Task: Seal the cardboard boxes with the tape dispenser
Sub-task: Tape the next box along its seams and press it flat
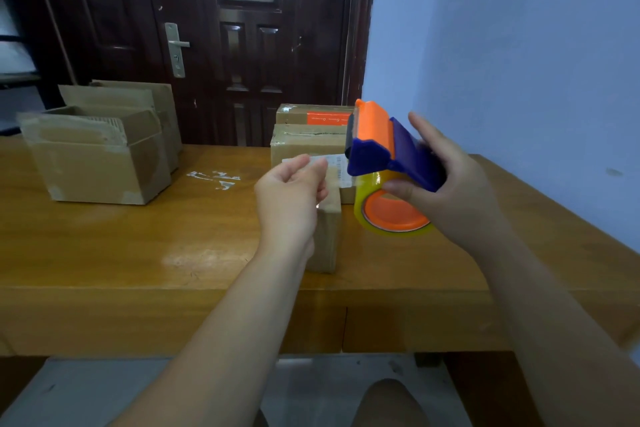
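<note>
L hand [291,194]: pinches tape end [337,173]. R hand [453,184]: wrapped round tape dispenser [388,152], held above small box [327,236], not yet taped. Rear boxes [308,135] look sealed; open boxes [93,156] far L remain.

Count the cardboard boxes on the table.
6: three open at far left, front box, middle box, rear box; three at right, near box by the left hand, second box behind, orange-labelled box rearmost. More may be hidden.

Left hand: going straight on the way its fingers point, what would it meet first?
Probably the tape dispenser gripped by the right hand: curled fingers of the left hand point rightward at its blue front. Depth is unclear; the cardboard box beneath seems below that line.
</note>
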